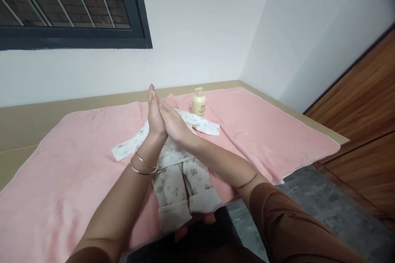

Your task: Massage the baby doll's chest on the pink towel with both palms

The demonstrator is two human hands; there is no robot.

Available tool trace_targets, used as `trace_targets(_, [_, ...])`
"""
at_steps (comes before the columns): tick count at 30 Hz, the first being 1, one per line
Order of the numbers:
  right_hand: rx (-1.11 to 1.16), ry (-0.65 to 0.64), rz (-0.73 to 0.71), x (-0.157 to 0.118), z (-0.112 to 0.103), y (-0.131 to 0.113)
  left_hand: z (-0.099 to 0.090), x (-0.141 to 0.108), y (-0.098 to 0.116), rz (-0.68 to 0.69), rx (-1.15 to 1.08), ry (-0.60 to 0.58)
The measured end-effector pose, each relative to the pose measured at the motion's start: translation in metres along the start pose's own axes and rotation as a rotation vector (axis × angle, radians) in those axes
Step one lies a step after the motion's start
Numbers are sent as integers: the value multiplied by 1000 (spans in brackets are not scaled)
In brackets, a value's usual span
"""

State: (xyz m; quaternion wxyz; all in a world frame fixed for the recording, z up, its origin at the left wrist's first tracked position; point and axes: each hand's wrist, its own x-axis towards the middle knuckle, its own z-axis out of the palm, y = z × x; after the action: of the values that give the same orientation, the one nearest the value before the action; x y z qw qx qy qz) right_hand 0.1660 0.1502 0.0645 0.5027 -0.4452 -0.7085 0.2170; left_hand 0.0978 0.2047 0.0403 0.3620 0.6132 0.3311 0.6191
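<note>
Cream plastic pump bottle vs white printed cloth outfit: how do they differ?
The cream plastic pump bottle stands upright; the white printed cloth outfit lies stretched out. The bottle is smaller than the outfit. The bottle carries dark lettering; the outfit has small scattered motifs. Both are pale and sit on the pink cloth blanket.

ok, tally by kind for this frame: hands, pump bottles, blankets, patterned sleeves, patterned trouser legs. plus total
Hands: 2
Pump bottle: 1
Pink blanket: 1
Patterned sleeves: 2
Patterned trouser legs: 2
Total: 8
</note>
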Motion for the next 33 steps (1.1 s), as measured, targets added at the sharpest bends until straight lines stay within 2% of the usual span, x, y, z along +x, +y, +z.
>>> trace_targets(2, [181, -17, 85, 1, -3, -1, -1, 1, -7, 31, 15, -5])
trace_targets(4, [243, 15, 125, 10, -11, 5, 1, 0, -5, 21, 13, -11])
trace_targets(7, [119, 31, 96, 27, -23, 25, -3, 4, 1, -16, 35, -71])
trace_targets(9, [-53, -85, 68, 31, -23, 41, -11, 9, -4, -53, 111, -29])
trace_targets(12, [-288, -333, 22, 23, -11, 62, -24, 14, -32, -157, 247, 132])
trace_targets(15, [-447, -432, -106, 14, 1, 84, -27, 7, -67, -160, 278, 111])
trace_targets(17, [-479, -476, -185, 15, 0, 100, -26, -1, -82, -125, 289, 70])
trace_targets(19, [-476, -468, -180, 21, -7, 115, -26, -7, -89, -86, 346, 48])
trace_targets(21, [-526, -386, -74, 24, -13, 124, -27, -11, -91, -28, 474, 14])
trace_targets(24, [-680, -278, 68, 14, -9, 121, -31, -13, -94, 67, 709, -83])
trace_targets(26, [-735, -290, 28, 0, -1, 110, -35, -14, -96, 126, 799, -169])
trace_targets(29, [-687, -360, -73, -12, 7, 99, -41, -18, -98, 190, 831, -258])
trace_targets(31, [-607, -391, -80, -10, 5, 103, -44, -20, -98, 202, 828, -260])
trace_targets(33, [-541, -381, -30, -1, -2, 113, -44, -22, -98, 208, 824, -250])
